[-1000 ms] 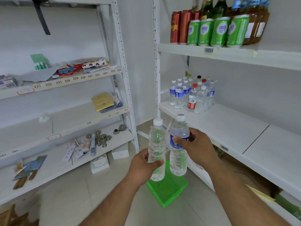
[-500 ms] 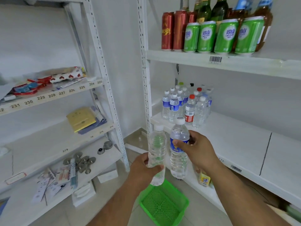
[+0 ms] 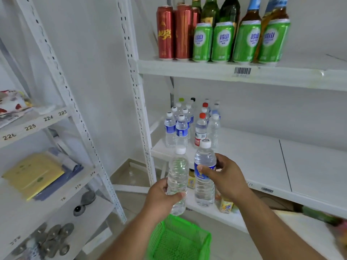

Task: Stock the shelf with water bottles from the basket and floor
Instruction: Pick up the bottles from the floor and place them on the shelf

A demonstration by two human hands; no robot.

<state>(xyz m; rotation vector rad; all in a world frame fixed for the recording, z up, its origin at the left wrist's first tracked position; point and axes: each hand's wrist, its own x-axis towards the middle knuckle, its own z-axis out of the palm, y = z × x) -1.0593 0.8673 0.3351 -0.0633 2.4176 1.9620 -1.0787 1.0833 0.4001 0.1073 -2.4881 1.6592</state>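
My left hand [image 3: 161, 198] grips a clear unlabelled water bottle [image 3: 178, 173] with a white cap, held upright. My right hand [image 3: 228, 177] grips a blue-labelled water bottle [image 3: 204, 188], also upright, just right of the first. Both bottles hang in front of the white middle shelf [image 3: 253, 162], close to its left front corner. Several water bottles [image 3: 187, 126] with white and red caps stand at the shelf's back left. A green mesh basket [image 3: 180, 239] sits on the floor below my hands, and it looks empty.
Red and green cans [image 3: 221, 42] and glass bottles fill the upper shelf. A second white rack on the left [image 3: 56, 132] holds yellow packets, numbered labels and small metal discs. Small yellow cartons [image 3: 226, 205] sit on the low shelf under my right hand.
The view has moved closer to the right-hand shelf and turned right. Both hands have carried their bottles up and forward toward the shelf's front corner. The basket now lies lower in view.
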